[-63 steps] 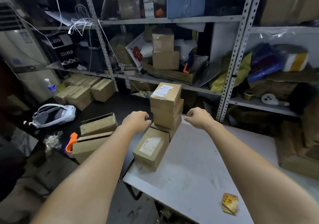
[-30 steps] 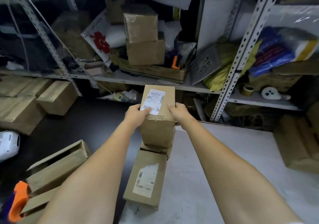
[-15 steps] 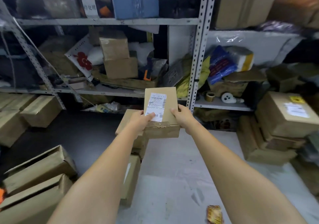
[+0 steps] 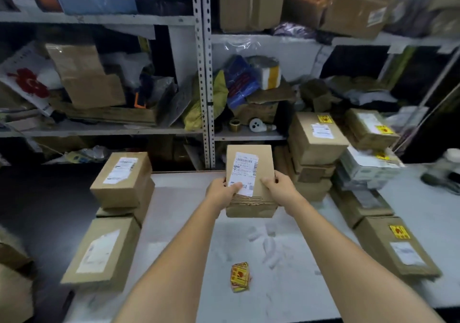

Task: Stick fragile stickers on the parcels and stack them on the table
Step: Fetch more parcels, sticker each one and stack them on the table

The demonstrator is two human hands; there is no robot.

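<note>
Hands: left hand (image 4: 222, 191) and right hand (image 4: 278, 186) grip a parcel (image 4: 251, 181) by its sides.
Table (image 4: 189, 248): stickers (image 4: 239, 277) lie below the parcel.

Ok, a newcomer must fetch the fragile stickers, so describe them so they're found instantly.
Look at the pale grey table in front of the metal shelving. Near its front edge, below the brown cardboard parcel held by the left hand and right hand, lies a fanned stack of stickers. It is yellow and red; the scraps beside it are white.
</note>
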